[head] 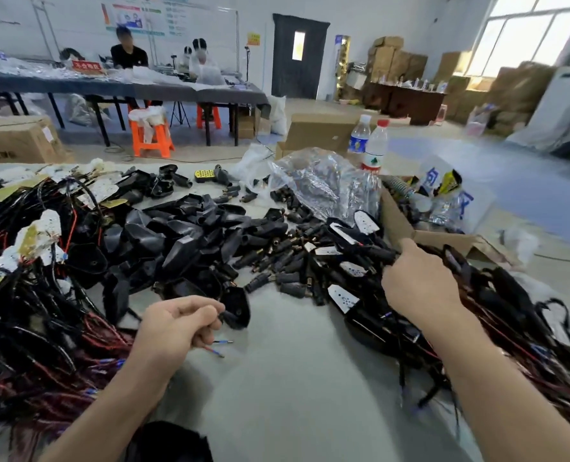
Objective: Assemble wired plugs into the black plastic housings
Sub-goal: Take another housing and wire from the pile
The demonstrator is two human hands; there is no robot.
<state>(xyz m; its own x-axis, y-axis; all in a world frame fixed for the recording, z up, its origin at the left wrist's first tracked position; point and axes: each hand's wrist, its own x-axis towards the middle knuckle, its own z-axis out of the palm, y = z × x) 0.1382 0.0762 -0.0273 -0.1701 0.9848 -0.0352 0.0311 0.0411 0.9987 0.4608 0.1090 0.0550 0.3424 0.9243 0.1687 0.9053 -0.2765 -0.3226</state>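
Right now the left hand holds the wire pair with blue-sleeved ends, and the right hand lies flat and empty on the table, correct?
Not quite. The left hand does hold the wire pair with blue-sleeved ends, but the head view shows the right hand with fingers curled round a black plug in the right-hand heap.

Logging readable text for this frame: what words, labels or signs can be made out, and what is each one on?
"不合格区", probably, in pale characters on the red sign on the far table.
"向", in blue, on the white plastic bag at the right; its other characters are unclear.
Wall posters, yellow notice beside the door, blue bottle label, red bottle label: too blurred to read.
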